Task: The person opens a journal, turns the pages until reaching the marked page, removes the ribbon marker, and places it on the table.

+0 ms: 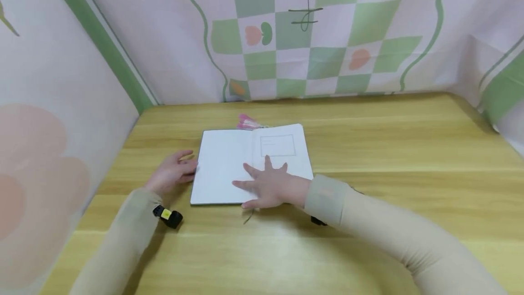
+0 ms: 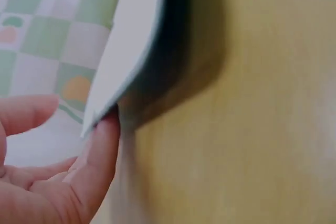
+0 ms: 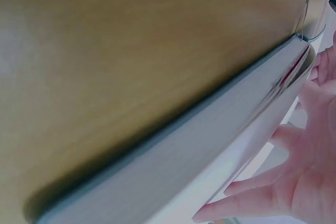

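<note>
A book (image 1: 229, 158) lies open on the bench (image 1: 393, 144), left of its middle, its spine running from near to far. The right hand (image 1: 269, 186) rests on the near part of the right page, its fingers spread wide apart and gripping nothing; the tips of some reach over the spine onto the left side. A printed frame (image 1: 278, 145) shows on that page, just beyond the hand.

The left hand (image 1: 172, 172) is at the left edge of the book. In the left wrist view one finger touches the dark underside of the cover (image 2: 176, 30), which stands raised off the bench there, while the thumb is apart from it.

A pink tassel (image 1: 248, 122) pokes out at the far end of the spine, and a thin cord (image 1: 248, 216) at the near end. Behind the bench hangs a green-and-white checked cloth (image 1: 292, 28). Each wrist wears a black device (image 1: 168, 216).
</note>
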A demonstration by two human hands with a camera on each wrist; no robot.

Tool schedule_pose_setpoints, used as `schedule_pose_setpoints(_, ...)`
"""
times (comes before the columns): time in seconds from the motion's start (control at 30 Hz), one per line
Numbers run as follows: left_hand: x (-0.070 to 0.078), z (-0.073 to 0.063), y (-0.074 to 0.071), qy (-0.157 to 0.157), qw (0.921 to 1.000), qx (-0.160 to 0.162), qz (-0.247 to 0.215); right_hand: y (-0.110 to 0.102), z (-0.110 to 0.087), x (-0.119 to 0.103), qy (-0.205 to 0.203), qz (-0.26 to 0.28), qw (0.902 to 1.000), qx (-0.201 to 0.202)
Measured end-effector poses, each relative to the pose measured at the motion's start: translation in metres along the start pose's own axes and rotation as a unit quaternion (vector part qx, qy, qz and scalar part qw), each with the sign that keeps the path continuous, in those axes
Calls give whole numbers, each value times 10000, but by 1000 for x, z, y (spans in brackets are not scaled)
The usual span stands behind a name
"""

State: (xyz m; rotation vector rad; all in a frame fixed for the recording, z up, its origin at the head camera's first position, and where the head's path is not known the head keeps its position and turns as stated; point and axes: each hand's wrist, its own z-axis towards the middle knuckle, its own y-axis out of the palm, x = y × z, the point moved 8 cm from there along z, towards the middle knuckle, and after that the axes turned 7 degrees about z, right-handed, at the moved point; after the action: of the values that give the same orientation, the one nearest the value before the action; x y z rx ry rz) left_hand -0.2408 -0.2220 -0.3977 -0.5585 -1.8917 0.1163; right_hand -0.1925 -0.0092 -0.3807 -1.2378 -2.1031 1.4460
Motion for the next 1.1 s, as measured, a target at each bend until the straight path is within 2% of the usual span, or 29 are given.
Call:
schedule_pose_setpoints(0.13, -11, 6, 2, -487, 9984, -172, 221, 1, 1, 0, 10, -54, 10000, -16)
schedule_pose_setpoints(0.3, -17, 7, 0, -762, 9965, -269, 227, 1, 3, -3, -72, -17, 10000, 13)
schedule_pose_setpoints(0.43, -20, 11, 0, -934, 9949, -269, 269, -3, 1, 1, -169, 379, 9991, -55)
schedule_pose_setpoints(0.53, -22, 16, 2, -1099, 9932, -200, 331, -10, 2, 11, -398, 663, 9970, -50)
schedule_pose_setpoints(0.67, -20, 20, 3, -1151, 9928, -124, 306, -20, 4, 35, -384, 767, 9963, 43)
schedule_pose_setpoints(0.77, -17, 20, 4, -1140, 9931, -126, 263, -25, 6, 57, -107, 896, 9959, 46)
schedule_pose_setpoints(0.9, -17, 21, 5, -1082, 9938, -100, 247, -31, 9, 76, 54, 977, 9951, 162)
schedule_pose_setpoints(1.1, -20, 18, 3, -1080, 9936, -66, 330, -49, 12, 99, 402, 569, 9952, 689)
